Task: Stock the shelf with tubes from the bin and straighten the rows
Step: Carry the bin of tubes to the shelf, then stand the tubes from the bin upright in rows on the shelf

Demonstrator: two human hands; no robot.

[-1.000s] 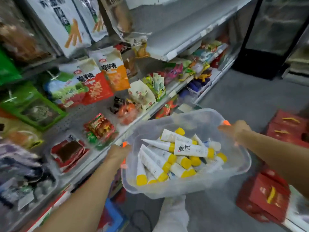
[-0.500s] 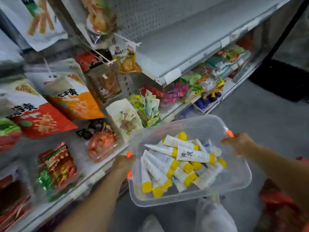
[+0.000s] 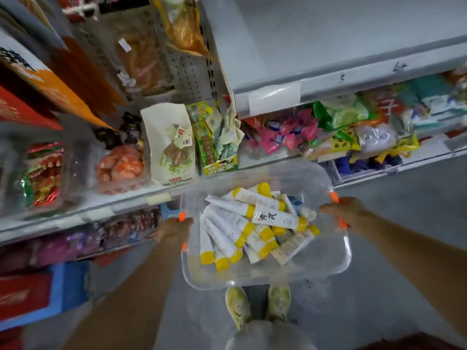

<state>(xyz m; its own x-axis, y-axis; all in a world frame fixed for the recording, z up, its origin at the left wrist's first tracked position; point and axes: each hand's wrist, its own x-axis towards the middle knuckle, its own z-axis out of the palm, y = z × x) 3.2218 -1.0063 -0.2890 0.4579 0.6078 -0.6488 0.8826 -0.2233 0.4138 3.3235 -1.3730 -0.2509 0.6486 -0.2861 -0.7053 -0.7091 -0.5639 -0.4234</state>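
Grey metal shop shelving fills the upper frame, running left to right. The middle tier's front rail sits just beyond the bin. Mixed snack packets crowd that tier: cream pouch, orange sausages, pink and green wrappers.

Clear rectangular plastic bin held in the air in front of the shelving, over grey floor and a pair of pale green shoes. Its long axis runs left to right, with the far rim close to the middle rail.

Heap of white tubes with yellow caps lies in the bin's left and middle part. Most long axes run from far-left to near-right, caps toward the person. The leftmost few lie almost straight fore-and-aft, caps nearest. The top tube, printed with black characters and a red mark, lies crosswise, cap to the right.

Left hand: fingers curled over the bin's left rim by an orange clip. Right hand: fingers wrapped round the right rim at the other orange clip.
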